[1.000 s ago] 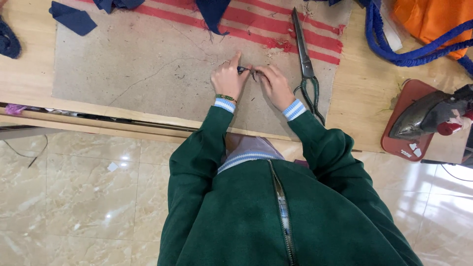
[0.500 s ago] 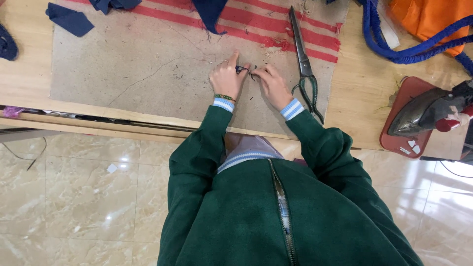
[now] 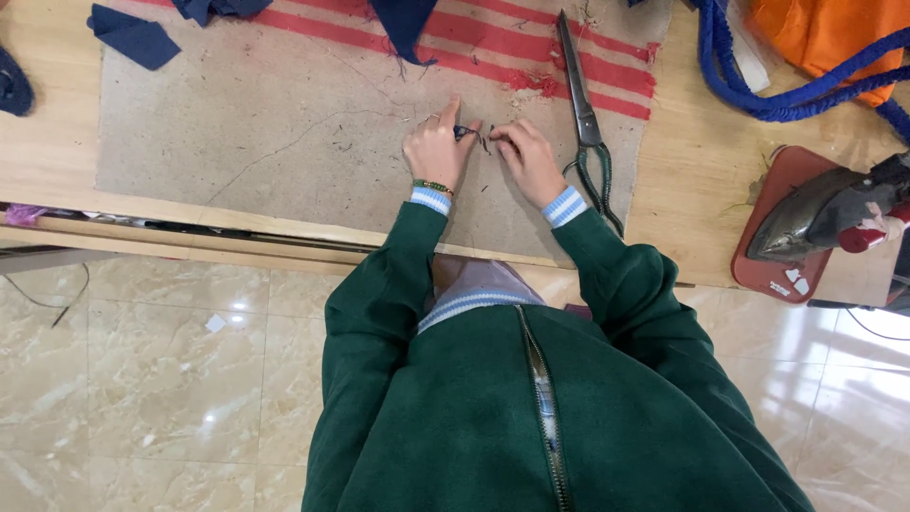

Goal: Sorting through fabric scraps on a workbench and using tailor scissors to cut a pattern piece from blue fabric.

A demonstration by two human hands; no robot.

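Several dark blue cloth scraps (image 3: 133, 36) are seen at the far left of the wooden table (image 3: 701, 180), lying on and beside a worn grey mat (image 3: 246, 142) with red stripes along its far edge. Loose threads and lint are scattered over the mat.

Near the middle of the mat, the left hand (image 3: 434, 150) is laid flat-knuckled on the surface, its fingers pinched around a small dark blue piece of fabric (image 3: 464, 133). The same piece is met from the other side by the right hand (image 3: 527, 159), whose fingertips are curled in towards it; whether a firm grip is held there cannot be told, since the piece is tiny and partly hidden. The fabric is thus kept between the two hands, resting on the mat.

Just to the right of the right hand, a large pair of scissors (image 3: 584, 114) is left lying untouched, blades pointing to the far side. Farther right, an iron (image 3: 817, 214) is set on a reddish stand, and blue straps and an orange bag are seen at the far right corner.

Judging from the scraps already cut, the cutting appears largely done; the fine handwork on the small piece seems under way and unfinished.
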